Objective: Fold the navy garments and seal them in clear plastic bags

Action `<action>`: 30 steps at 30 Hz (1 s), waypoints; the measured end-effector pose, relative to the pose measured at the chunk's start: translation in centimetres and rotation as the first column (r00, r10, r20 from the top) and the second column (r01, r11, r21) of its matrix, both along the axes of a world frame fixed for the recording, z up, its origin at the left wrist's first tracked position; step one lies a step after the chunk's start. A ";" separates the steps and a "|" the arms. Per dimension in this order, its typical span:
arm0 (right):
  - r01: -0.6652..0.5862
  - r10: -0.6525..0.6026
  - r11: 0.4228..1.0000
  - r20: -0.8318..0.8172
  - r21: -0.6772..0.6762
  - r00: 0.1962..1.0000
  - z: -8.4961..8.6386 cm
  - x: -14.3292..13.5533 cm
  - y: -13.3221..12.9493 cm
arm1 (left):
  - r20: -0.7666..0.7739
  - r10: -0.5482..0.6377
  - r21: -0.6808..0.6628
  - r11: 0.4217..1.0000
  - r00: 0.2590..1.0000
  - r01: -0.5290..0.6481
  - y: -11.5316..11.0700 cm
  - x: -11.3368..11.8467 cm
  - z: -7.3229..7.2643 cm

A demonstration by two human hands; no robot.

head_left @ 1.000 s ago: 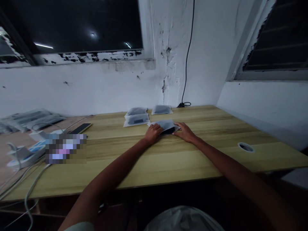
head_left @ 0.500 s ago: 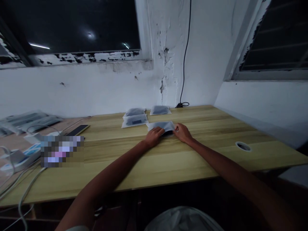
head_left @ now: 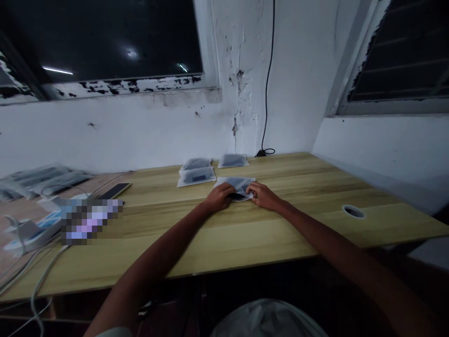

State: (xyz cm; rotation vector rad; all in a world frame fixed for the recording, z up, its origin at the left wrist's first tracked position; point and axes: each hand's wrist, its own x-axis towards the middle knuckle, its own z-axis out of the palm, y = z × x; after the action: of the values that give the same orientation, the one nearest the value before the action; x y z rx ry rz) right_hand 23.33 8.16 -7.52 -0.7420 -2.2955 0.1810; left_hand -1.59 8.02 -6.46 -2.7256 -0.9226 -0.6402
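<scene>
A frosted plastic bag point(head_left: 238, 181) lies on the wooden table point(head_left: 245, 234) in front of me, its near edge gaping over something dark inside. My left hand point(head_left: 220, 195) is closed on the bag's left side near that opening. On the right side, my right hand point(head_left: 261, 194) pinches the bag's edge with bent fingers. Behind it, another frosted bag point(head_left: 233, 160) lies flat near the wall. Two more, a nearer one point(head_left: 196, 176) and a farther one point(head_left: 196, 164), lie to the left, close together, with dark contents showing through.
At the left are a phone-like dark slab point(head_left: 115, 191), a blurred-out bright screen point(head_left: 93, 222), a white power strip point(head_left: 35, 238) with cables, and a pile of bagged items point(head_left: 45, 180). A round cable hole point(head_left: 353, 211) is at the right. A black cord point(head_left: 268, 84) hangs down the wall.
My left hand has shifted slightly left along the bag. My right hand has moved a little left, further over the bag's right side. The other bags stay where they were.
</scene>
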 end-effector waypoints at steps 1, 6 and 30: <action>-0.006 0.006 1.000 0.012 0.020 1.000 0.0 -0.1 -0.1 | 0.019 -0.027 -0.001 1.000 0.999 0.027 -0.2 0.2 0.0; -0.092 0.089 0.995 0.047 0.050 0.995 0.0 -0.8 -0.9 | 0.057 -0.037 -0.003 0.999 0.998 0.037 -1.0 1.2 0.0; -0.111 0.125 0.991 -0.194 0.078 0.973 0.4 -1.6 -1.8 | -0.072 -0.112 0.142 0.982 0.991 0.122 -3.7 3.1 0.3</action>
State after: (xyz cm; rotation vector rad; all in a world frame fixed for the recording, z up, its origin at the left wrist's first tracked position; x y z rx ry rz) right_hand 21.78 6.35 -7.16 -0.5286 -2.1441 0.2217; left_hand 1.49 4.33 -6.16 -2.6669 -0.6766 -0.6113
